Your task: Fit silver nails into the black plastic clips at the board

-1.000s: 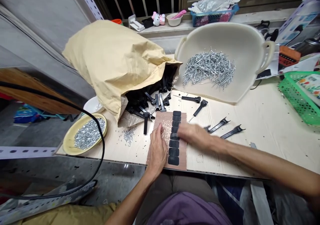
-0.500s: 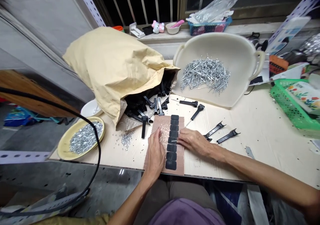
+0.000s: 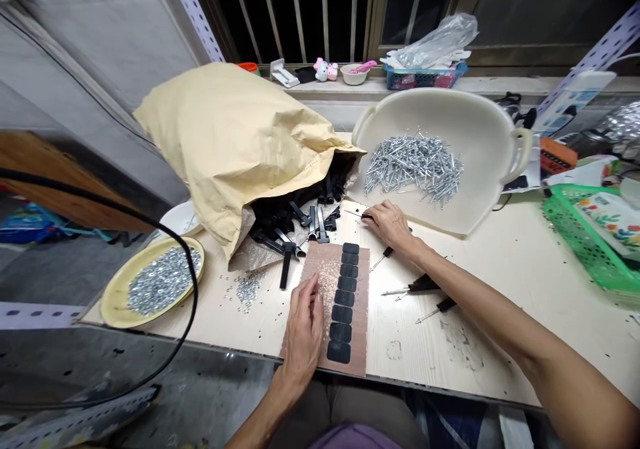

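Note:
My left hand [image 3: 304, 322] lies on the left side of a brown board [image 3: 359, 342], fingers together and stretched forward, with nothing visible in them. A column of black rounded pads [image 3: 344, 297] runs along the board beside it, and tiny pale pieces [image 3: 327, 272] are scattered near its fingertips. Up past the board, my right hand [image 3: 390, 226] pinches a black plastic piece [image 3: 367, 216] whose thin metal pin points left; most of the piece is hidden under the hand. Beneath the right forearm lie several similar black pieces [image 3: 423, 284] with metal pins.
A paper sack [image 3: 240, 129] spills black parts [image 3: 287, 252] onto the table. Behind the right hand stands a white basin [image 3: 480, 149] of metal pins [image 3: 415, 166]. A yellow bowl [image 3: 113, 302] of small metal bits is at left, a green basket [image 3: 575, 242] at right. A black cable [image 3: 193, 302] crosses the left foreground.
My right hand has left the board and reached forward and right to the black piece by the basin. The small metal piece it held over the pads no longer shows there. My left hand stays on the board.

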The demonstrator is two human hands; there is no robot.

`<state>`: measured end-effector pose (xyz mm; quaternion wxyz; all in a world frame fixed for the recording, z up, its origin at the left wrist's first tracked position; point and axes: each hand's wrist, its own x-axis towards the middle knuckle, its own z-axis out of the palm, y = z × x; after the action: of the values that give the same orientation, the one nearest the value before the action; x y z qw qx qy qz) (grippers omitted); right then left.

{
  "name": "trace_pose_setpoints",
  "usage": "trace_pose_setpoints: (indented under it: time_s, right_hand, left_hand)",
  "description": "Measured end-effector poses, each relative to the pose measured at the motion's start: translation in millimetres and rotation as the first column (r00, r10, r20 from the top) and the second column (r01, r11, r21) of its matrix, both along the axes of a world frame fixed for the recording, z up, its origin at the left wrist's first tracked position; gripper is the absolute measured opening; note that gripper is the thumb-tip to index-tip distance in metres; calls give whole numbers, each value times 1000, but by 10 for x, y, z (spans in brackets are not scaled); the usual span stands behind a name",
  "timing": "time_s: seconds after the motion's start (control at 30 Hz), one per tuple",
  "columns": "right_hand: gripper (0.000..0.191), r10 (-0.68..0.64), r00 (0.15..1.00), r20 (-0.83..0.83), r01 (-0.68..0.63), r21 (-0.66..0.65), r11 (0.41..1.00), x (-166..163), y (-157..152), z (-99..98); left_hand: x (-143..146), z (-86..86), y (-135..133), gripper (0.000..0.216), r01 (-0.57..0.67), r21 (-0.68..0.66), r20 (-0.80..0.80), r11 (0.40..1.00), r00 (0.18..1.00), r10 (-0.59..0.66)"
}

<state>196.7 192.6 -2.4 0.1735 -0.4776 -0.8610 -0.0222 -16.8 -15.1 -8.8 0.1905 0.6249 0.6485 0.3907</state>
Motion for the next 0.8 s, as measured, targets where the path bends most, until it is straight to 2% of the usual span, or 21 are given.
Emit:
trace_pose_setpoints:
  time_s: [0.13, 0.23, 0.33, 0.4, 0.47, 0.57, 0.67, 0.8]
  right_hand:
    - [22, 5, 998, 57, -4, -19, 1000, -184, 233, -179]
    - [25, 1, 999, 51, 1, -24, 1000, -173, 223, -210]
    - [28, -20, 999, 27, 20, -16, 1000, -101, 164, -144]
    - [27, -40, 997, -72, 42, 22, 999, -28, 121, -63]
    - [26, -37, 978, -205, 55, 84, 995, 67, 73, 34]
    - [22, -20, 949, -315, 72, 155, 985, 241, -28, 165]
    - [20, -47, 930, -364, 102, 134, 986, 413, -163, 224]
    - [20, -56, 909, -413, 98, 79, 992, 559, -349, 194]
  left_hand:
    - [-143, 63, -158, 34, -55, 81, -45, 995, 997, 59]
    - [-149, 177, -48, 29, -15, 111, -109, 994, 994, 27]
    - [2, 306, 364, 28, 74, 113, -189, 991, 981, -52]
    - [153, 343, 743, 26, 145, 118, -256, 982, 960, -111]
    - [295, 314, 1130, 26, 198, 97, -307, 975, 938, -160]
    - [428, 158, 1608, 27, 297, 66, -367, 953, 895, -253]
    - [469, -19, 1896, 20, 343, 63, -375, 937, 878, -297]
    - [467, -118, 2050, 27, 394, 25, -417, 919, 839, -349]
